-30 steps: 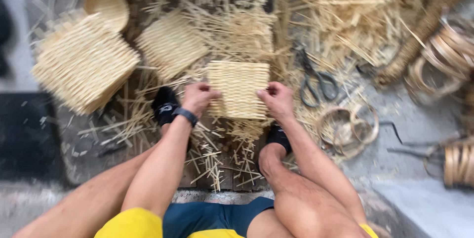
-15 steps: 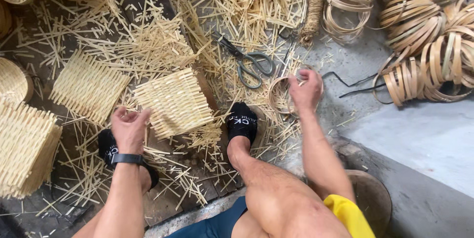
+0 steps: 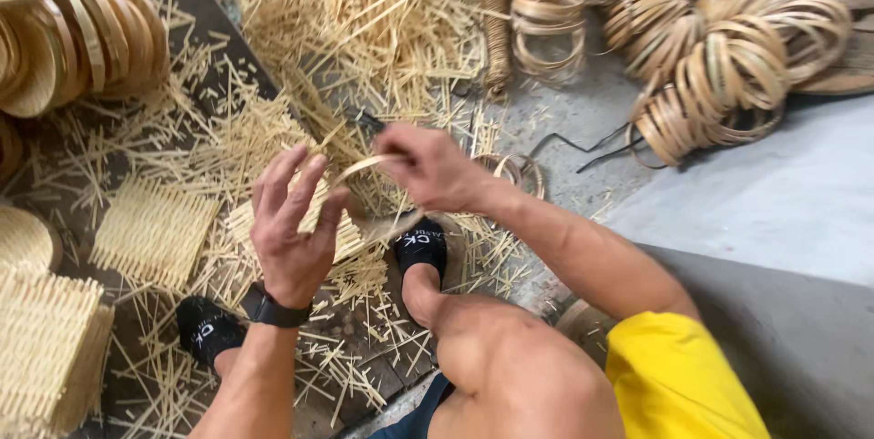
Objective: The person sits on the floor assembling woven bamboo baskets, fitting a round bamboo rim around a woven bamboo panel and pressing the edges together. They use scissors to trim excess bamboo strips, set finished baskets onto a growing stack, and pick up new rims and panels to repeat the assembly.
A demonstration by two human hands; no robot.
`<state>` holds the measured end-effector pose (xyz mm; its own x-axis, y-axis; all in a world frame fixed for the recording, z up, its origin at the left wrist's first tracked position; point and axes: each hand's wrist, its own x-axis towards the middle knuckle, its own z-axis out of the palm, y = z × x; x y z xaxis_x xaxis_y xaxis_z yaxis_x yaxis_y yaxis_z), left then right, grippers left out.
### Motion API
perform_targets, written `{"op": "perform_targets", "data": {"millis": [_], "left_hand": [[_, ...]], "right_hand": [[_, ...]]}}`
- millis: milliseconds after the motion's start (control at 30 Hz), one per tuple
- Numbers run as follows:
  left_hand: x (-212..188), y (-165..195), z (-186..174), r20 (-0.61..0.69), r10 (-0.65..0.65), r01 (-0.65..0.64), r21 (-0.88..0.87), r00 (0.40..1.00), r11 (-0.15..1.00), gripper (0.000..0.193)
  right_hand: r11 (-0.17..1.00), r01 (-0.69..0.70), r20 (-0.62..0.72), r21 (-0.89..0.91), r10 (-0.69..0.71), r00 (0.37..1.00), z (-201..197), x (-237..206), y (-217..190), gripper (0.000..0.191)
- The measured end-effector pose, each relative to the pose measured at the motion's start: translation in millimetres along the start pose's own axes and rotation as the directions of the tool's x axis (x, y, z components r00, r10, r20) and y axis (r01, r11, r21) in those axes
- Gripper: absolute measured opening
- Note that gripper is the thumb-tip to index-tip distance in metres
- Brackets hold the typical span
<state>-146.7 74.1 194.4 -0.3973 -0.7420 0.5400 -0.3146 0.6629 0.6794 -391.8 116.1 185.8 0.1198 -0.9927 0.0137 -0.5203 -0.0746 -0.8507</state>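
Both hands have come up off the floor since half a second ago, when the right hand reached out toward the loose ring by the scissors and the left rested by the woven mat; now they meet in front of the person. His right hand (image 3: 428, 170) has its fingers closed on a thin pale bamboo strip bent into a hoop (image 3: 378, 193), which arcs from that hand down toward 6 o'clock, above the black slipper (image 3: 421, 248) on his right foot. His left hand (image 3: 293, 225), wearing a black wristband (image 3: 273, 310), stands at 9 o'clock of the hoop with fingers spread wide, the fingertips near the strip's upper end; whether they touch it I cannot tell. Beneath the hands a small square woven bamboo mat (image 3: 341, 239) lies on the floor among scattered pale splints. A second woven mat (image 3: 155, 231) lies at 9 o'clock of it. Coiled bamboo rings (image 3: 728, 66) pile up at 2 o'clock, well apart.
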Motion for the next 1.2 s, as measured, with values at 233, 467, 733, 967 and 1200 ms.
{"op": "perform_targets", "data": {"millis": [233,467,733,967,1200], "left_hand": [[1,33,-51,0.341,-0.609,0.602,-0.744,0.716,0.290,0.022],[-6,10,-94,0.713,-0.454,0.728,-0.661,0.534,-0.183,0.068],[-45,0,-101,0.549,-0.806,0.851,-0.513,0.220,-0.118,0.070],[-39,-20,-88,0.465,-0.880,0.585,-0.741,0.096,-0.328,0.044],[-31,-53,-88,0.292,-0.861,0.043,-0.952,0.417,-0.302,0.022]], "right_hand": [[0.742,0.532,0.070,-0.407,-0.556,0.828,1,27,-115,0.003],[0.402,0.624,0.125,-0.670,-0.767,0.629,104,46,-149,0.026],[0.635,0.525,0.064,-0.567,-0.602,0.796,165,27,-135,0.022],[0.961,0.221,0.006,-0.166,-0.223,0.975,134,60,-101,0.013],[0.101,-0.347,0.302,0.932,0.311,0.901,116,53,-48,0.035]]}}
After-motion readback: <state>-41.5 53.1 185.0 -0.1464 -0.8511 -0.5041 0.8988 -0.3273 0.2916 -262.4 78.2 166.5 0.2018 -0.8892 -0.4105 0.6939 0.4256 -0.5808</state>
